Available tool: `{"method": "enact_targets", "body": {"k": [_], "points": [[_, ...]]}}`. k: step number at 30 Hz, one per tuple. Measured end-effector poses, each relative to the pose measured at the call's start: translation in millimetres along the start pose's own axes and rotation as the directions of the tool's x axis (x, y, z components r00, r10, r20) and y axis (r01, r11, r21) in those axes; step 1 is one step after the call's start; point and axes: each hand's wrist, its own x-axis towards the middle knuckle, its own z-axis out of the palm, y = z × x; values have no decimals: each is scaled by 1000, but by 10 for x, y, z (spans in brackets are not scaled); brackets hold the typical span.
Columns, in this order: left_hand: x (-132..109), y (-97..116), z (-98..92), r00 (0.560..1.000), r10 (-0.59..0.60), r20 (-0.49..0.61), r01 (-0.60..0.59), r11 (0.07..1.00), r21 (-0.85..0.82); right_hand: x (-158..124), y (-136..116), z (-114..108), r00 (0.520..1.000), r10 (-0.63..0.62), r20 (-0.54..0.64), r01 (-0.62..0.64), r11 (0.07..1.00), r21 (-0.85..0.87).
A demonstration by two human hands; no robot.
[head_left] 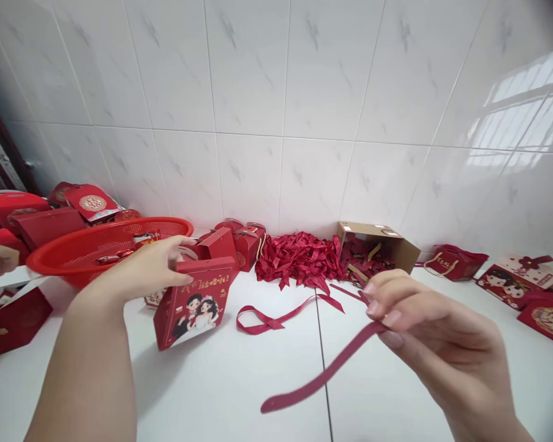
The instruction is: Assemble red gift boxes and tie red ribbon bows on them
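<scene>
Red basket (59, 261): far left, beyond my left wrist.
My left hand (151, 270): gripping the red box (198, 310) near its upper left, thumb on the front face.
Red box: left of centre, picture side toward me, tilted; I can't tell whether its base touches the white table (378, 393).
Loose ribbon (260, 325): on the table, just right of the box, between my hands.
Maroon strip (341, 358): right of the box and well apart from it, long axis slanting leftward and toward me, its free end on the box's side but nearer me.
My right hand (447, 325): narrow pinch on the strip, thumb against fingertips; my left is the hand at the box.
</scene>
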Motion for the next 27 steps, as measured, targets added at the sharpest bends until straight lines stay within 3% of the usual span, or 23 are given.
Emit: {"method": "enact_targets", "body": {"k": [2,5,8,11,16,22,27], "points": [[-59,247,59,996,6,93,-9,1000,28,22,45,66,999,51,17,-51,999,-17],[-210,626,347,979,196,-52,-202,966,-163,42,134,203,981,193,4,-193,981,-30],[-421,940,724,918,383,-105,-391,821,-415,30,217,328,944,327,-41,-322,942,91],[-603,1123,990,905,363,-222,-425,738,-525,1,254,391,913,407,-36,-387,889,245],[-656,1147,1187,929,313,-197,-360,640,-679,-13,243,397,917,377,-127,-338,907,251],[-623,1078,1269,932,331,-151,-343,659,-670,13,242,348,920,362,-148,-337,926,169],[-666,1071,1304,863,400,-309,-504,732,-459,30,245,314,922,365,-131,-344,925,161]]}}
